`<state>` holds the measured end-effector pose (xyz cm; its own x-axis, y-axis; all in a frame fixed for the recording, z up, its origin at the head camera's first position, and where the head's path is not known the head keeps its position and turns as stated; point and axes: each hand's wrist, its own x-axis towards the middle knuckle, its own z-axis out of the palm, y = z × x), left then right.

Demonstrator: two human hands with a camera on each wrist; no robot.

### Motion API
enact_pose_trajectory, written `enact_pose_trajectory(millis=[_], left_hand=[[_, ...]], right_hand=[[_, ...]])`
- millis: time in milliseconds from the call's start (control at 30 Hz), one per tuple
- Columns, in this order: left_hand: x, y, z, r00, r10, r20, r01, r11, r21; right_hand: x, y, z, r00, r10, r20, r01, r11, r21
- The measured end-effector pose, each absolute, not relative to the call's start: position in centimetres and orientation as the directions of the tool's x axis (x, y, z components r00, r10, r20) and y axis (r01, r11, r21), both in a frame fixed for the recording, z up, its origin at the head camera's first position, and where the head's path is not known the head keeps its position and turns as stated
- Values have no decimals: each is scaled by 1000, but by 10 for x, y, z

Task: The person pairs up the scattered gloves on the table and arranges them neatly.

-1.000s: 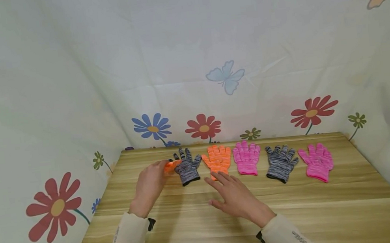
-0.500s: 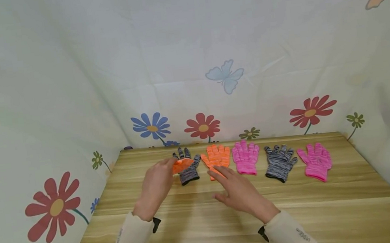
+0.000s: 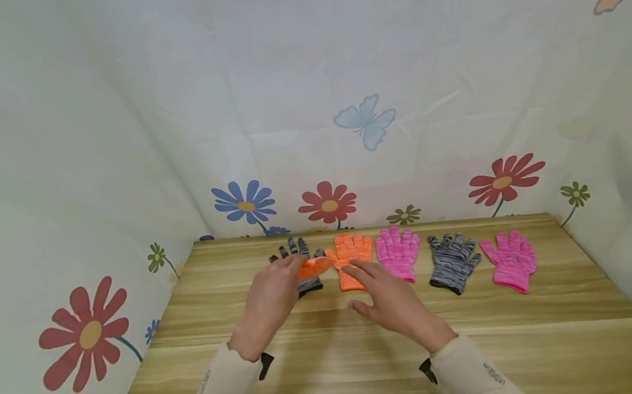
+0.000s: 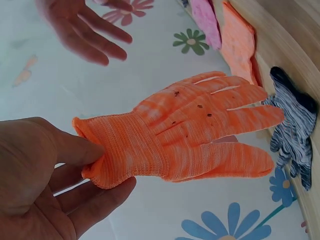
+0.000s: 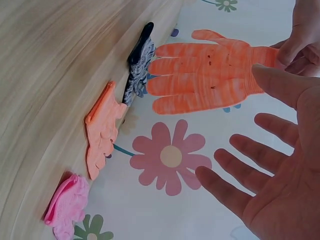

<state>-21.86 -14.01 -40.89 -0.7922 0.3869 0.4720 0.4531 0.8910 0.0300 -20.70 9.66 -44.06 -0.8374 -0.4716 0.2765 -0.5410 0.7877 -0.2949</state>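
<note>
My left hand pinches an orange knit glove by its cuff, thumb on top and fingers beneath. The glove is held up off the table, its fingers pointing away from the hand, with small dark specks on it. In the head view it overlaps a grey-and-black glove lying at the left of the row. My right hand is held with fingers spread and nothing in it. It overlaps the lower part of a second orange glove on the table; in the right wrist view its thumb appears beside the held glove's cuff.
Farther right on the wooden table lie a pink glove, another grey-and-black glove and another pink glove. A white cloth backdrop with printed flowers and butterflies stands behind and at both sides.
My left hand has moved right with the orange glove, from the left side of the grey-and-black glove to over it. My right hand has shifted slightly right.
</note>
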Motion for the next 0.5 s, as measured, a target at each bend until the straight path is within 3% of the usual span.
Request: enact_pose_trajectory(millis=[500], left_hand=[[-204,-116,-403,-734,477,483,538,843,-16]], right_hand=[[-214,102,-438,-847,-410,338,-513,797,-320]])
